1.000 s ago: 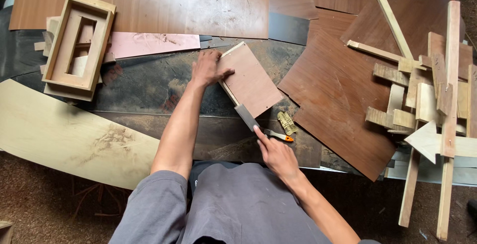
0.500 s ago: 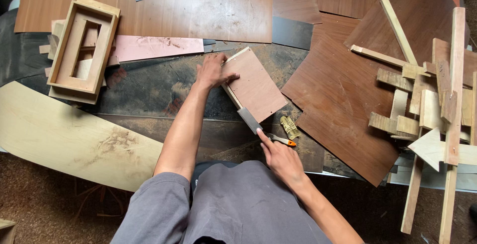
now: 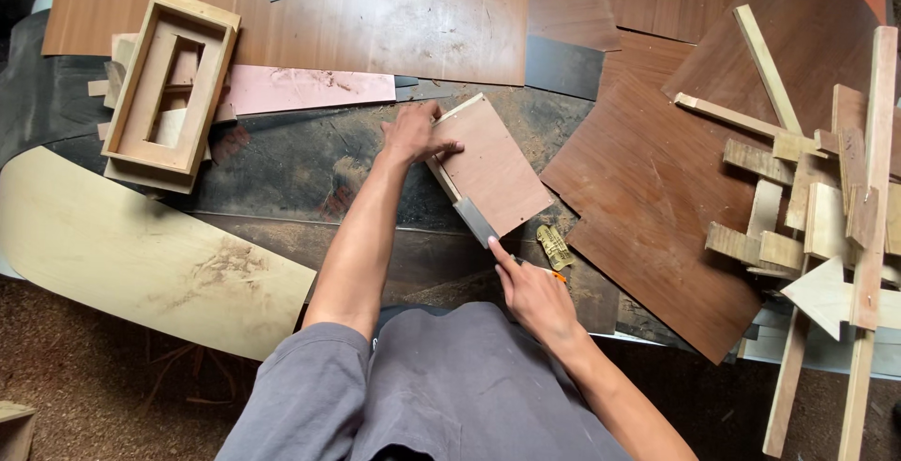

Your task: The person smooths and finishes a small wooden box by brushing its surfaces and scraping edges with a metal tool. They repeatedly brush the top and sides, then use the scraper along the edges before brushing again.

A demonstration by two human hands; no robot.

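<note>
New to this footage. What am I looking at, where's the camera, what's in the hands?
No machine here: a person works with two bare hands. The single view comes from a camera on their head, looking down over a grey shirt at the work surface.

The left hand presses flat on a small brown panel. The right hand holds a grey blade against the panel's near edge; something orange shows beneath the fingers, too hidden to identify.

Around them lie veneer sheets, a pale curved board, a wooden frame at upper left, and a pile of wood offcuts on the right.
</note>
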